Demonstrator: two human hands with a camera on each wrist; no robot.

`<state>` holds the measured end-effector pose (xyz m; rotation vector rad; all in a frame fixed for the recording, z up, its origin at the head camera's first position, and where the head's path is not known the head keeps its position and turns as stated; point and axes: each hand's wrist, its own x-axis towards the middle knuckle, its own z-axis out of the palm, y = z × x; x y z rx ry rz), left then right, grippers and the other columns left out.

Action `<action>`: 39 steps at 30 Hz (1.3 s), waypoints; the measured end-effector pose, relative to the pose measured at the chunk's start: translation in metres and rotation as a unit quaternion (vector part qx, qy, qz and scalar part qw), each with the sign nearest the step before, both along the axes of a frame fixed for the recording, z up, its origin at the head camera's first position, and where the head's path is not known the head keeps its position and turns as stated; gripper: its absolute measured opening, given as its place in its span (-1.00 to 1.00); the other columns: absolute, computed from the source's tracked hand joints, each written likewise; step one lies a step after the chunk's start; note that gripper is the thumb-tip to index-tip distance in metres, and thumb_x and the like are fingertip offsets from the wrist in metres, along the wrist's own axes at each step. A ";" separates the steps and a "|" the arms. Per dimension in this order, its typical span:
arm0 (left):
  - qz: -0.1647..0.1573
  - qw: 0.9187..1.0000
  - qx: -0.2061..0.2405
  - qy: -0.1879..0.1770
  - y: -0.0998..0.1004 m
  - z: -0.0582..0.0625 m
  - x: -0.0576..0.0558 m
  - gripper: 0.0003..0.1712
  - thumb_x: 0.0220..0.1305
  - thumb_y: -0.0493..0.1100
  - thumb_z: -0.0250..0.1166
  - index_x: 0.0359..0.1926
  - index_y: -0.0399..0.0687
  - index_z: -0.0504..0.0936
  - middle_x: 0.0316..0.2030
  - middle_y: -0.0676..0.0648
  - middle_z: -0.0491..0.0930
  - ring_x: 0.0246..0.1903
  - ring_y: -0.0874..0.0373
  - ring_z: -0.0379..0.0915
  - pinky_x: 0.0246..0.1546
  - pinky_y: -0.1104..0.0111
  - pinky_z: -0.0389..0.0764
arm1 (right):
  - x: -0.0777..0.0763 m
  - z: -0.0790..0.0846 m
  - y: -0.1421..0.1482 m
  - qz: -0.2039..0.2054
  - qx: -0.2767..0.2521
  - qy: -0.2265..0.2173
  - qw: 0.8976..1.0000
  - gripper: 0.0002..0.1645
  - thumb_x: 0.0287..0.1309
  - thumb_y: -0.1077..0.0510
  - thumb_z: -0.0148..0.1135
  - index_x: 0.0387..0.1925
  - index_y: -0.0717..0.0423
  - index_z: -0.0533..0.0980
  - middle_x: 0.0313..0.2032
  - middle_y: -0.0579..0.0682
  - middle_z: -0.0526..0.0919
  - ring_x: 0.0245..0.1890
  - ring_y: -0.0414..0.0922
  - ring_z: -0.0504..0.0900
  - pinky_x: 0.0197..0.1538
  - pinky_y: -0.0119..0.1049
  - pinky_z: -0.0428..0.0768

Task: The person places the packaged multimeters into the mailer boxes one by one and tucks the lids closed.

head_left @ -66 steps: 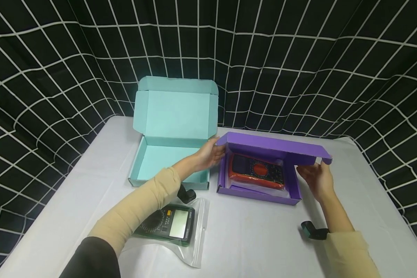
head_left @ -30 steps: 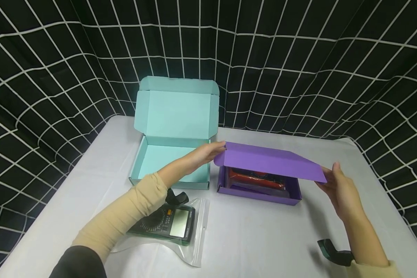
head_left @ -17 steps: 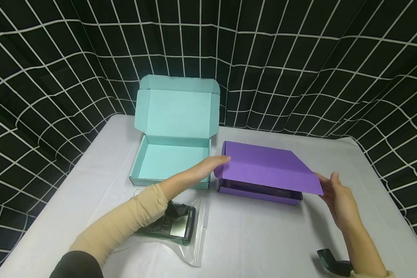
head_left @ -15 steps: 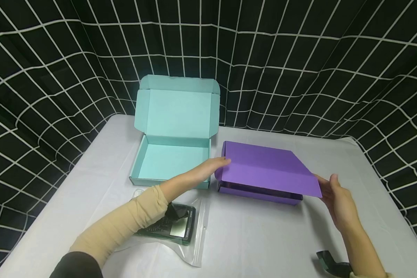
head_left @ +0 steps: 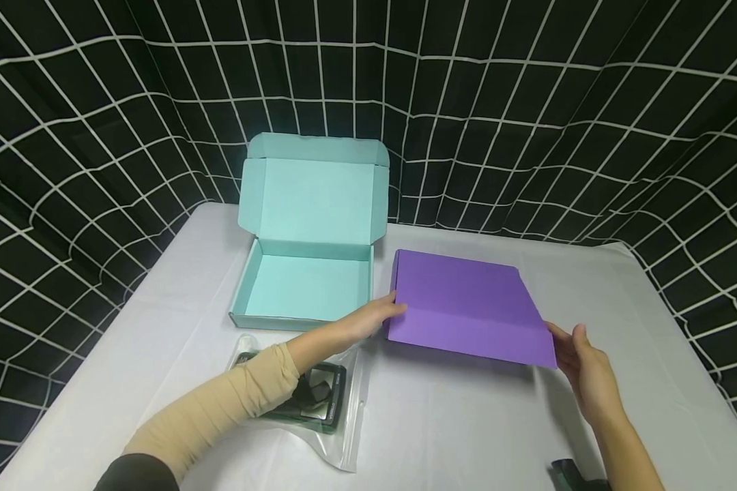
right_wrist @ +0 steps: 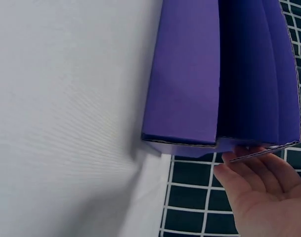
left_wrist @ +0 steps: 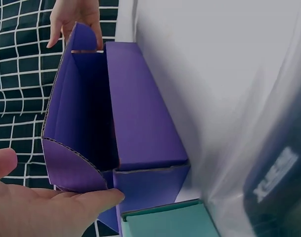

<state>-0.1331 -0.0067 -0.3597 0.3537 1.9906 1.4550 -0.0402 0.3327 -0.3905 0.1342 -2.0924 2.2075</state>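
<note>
A purple cardboard box stands on the right half of the table, its lid tilted down low over the base. In both wrist views a dark gap still shows between lid and front wall. The box's inside is mostly hidden. My left hand lies at the lid's left side, its straight fingers touching the side flap. At the opposite end my right hand has its fingers against the right side flap, thumb apart from them.
A turquoise box with its lid raised stands left of the purple one. In front of it lies a green-edged multimeter in a clear zip bag, partly under my left arm. A black grid curtain hangs behind the table.
The purple lid has come down and forward over the red multimeter, which is now out of sight. Both hands have moved nearer with the flaps; the right first swung outward.
</note>
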 end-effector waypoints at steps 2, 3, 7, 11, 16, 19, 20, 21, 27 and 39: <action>0.000 1.000 0.001 0.004 0.001 -0.003 0.001 -0.18 0.46 0.04 -0.11 0.49 -0.35 -0.15 0.51 -0.21 -0.17 0.48 -0.08 -0.30 0.46 0.04 -0.16 | 0.001 -0.001 0.000 -0.012 0.028 -0.022 0.999 -0.52 0.54 0.00 -0.33 -0.03 -0.25 0.59 -0.05 -0.35 0.62 -0.04 -0.52 0.54 0.00 -0.71 0.46; -0.001 1.000 0.001 0.007 0.001 -0.004 0.001 -0.18 0.46 0.04 -0.11 0.49 -0.36 -0.15 0.51 -0.21 -0.17 0.48 -0.07 -0.31 0.47 0.06 -0.18 | 0.002 -0.001 0.000 -0.019 0.049 -0.036 0.998 -0.56 0.54 0.01 -0.29 0.08 -0.15 0.55 0.03 -0.25 0.60 -0.04 -0.55 0.51 -0.01 -0.72 0.46; 0.000 1.000 -0.013 0.023 0.001 -0.007 0.006 -0.20 0.46 0.01 -0.09 0.48 -0.38 -0.12 0.50 -0.23 -0.14 0.48 -0.08 -0.29 0.47 0.08 -0.17 | 0.005 0.001 -0.001 -0.047 0.123 -0.103 0.986 -0.39 0.50 0.02 -0.13 0.33 0.40 0.20 0.12 -0.22 0.45 -0.09 -0.63 0.46 -0.05 -0.73 0.47; 0.008 0.999 -0.029 0.040 0.001 -0.007 0.013 -0.24 0.46 -0.03 -0.07 0.47 -0.38 -0.07 0.47 -0.26 -0.05 0.46 -0.12 -0.20 0.46 0.05 -0.10 | 0.007 0.002 -0.006 -0.069 0.138 -0.151 0.976 -0.25 0.48 0.03 -0.08 0.28 0.66 0.05 0.01 -0.29 0.52 -0.16 -0.64 0.48 -0.09 -0.73 0.48; 0.020 0.997 -0.045 0.058 -0.001 -0.007 0.021 -0.31 0.48 -0.10 -0.06 0.45 -0.39 0.01 0.44 -0.30 0.05 0.44 -0.18 -0.10 0.44 0.03 -0.04 | 0.009 0.005 -0.012 -0.083 0.154 -0.169 0.970 -0.28 0.49 0.05 -0.13 0.25 0.71 0.05 0.19 0.25 0.41 -0.20 -0.66 0.46 -0.11 -0.71 0.51; 0.023 0.998 -0.041 0.053 -0.002 -0.008 0.026 -0.36 0.49 -0.15 -0.09 0.42 -0.46 0.04 0.43 -0.33 0.05 0.43 -0.20 -0.08 0.43 0.03 -0.01 | 0.011 0.006 -0.016 -0.083 0.174 -0.168 0.967 -0.31 0.51 0.08 -0.21 0.23 0.74 0.05 0.25 0.55 0.11 -0.23 -0.67 0.46 -0.14 -0.69 0.53; 0.025 0.998 -0.036 0.050 -0.002 -0.009 0.027 -0.37 0.50 -0.16 -0.09 0.41 -0.48 0.05 0.43 -0.34 0.04 0.43 -0.21 -0.08 0.43 0.03 -0.01 | 0.012 0.006 -0.017 -0.083 0.172 -0.168 0.967 -0.32 0.52 0.09 -0.22 0.23 0.74 0.05 0.25 0.58 0.07 -0.24 -0.66 0.47 -0.15 -0.69 0.54; 0.026 0.998 -0.029 0.047 -0.002 -0.010 0.028 -0.38 0.50 -0.17 -0.09 0.40 -0.50 0.06 0.43 -0.35 0.03 0.42 -0.21 -0.09 0.43 0.03 0.00 | 0.012 0.007 -0.018 -0.084 0.171 -0.168 0.967 -0.33 0.52 0.11 -0.23 0.22 0.75 0.05 0.24 0.58 0.07 -0.25 -0.64 0.49 -0.15 -0.67 0.56; 0.033 0.998 -0.013 0.047 -0.002 -0.012 0.033 -0.41 0.51 -0.21 -0.11 0.39 -0.53 0.06 0.43 -0.35 0.00 0.43 -0.21 -0.11 0.43 0.04 -0.02 | 0.012 0.009 -0.021 -0.080 0.161 -0.181 0.967 -0.37 0.52 0.16 -0.28 0.22 0.77 0.02 0.24 0.61 0.06 -0.28 -0.61 0.51 -0.16 -0.65 0.58; 0.021 0.997 -0.028 0.072 -0.002 -0.018 0.037 -0.42 0.50 -0.25 -0.06 0.38 -0.55 0.07 0.40 -0.38 0.05 0.40 -0.23 -0.04 0.41 0.04 0.04 | 0.016 0.004 -0.023 -0.076 0.164 -0.173 0.968 -0.32 0.53 0.09 -0.30 0.25 0.74 0.02 0.27 0.58 0.06 -0.22 -0.66 0.45 -0.12 -0.69 0.53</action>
